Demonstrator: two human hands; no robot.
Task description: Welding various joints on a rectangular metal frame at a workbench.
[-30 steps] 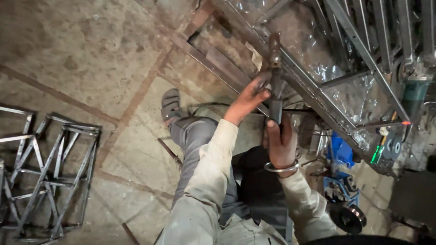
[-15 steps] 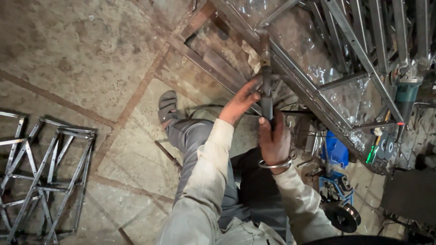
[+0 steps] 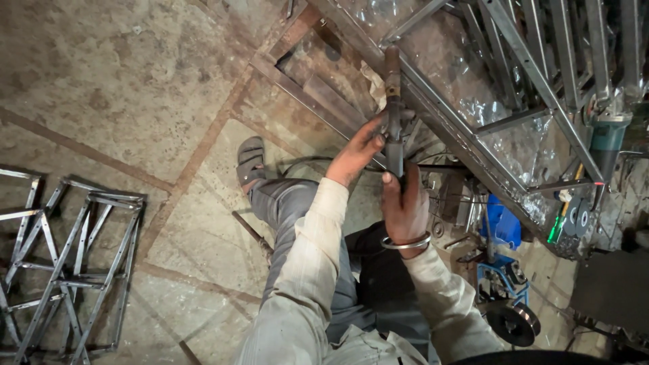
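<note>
Long metal tool (image 3: 393, 108) being gripped by both hands, axis running straight away from body toward metal frame (image 3: 473, 101). Right hand (image 3: 404, 203) being closed round near end; left hand (image 3: 358, 152) being wrapped mid-shaft, nearer frame. Floor (image 3: 135, 101) below.

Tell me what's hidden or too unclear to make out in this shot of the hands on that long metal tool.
Head view only:
- Lower part of the long metal tool: covered by the right hand.
- Left hand fingertips: behind the tool, so the grip is unclear.
- Where the tool's tip meets the metal frame: too dark and cluttered to tell.
- Angle grinder: partly hidden by frame bars.
- Lattice frames: cut off by the left edge.
</note>
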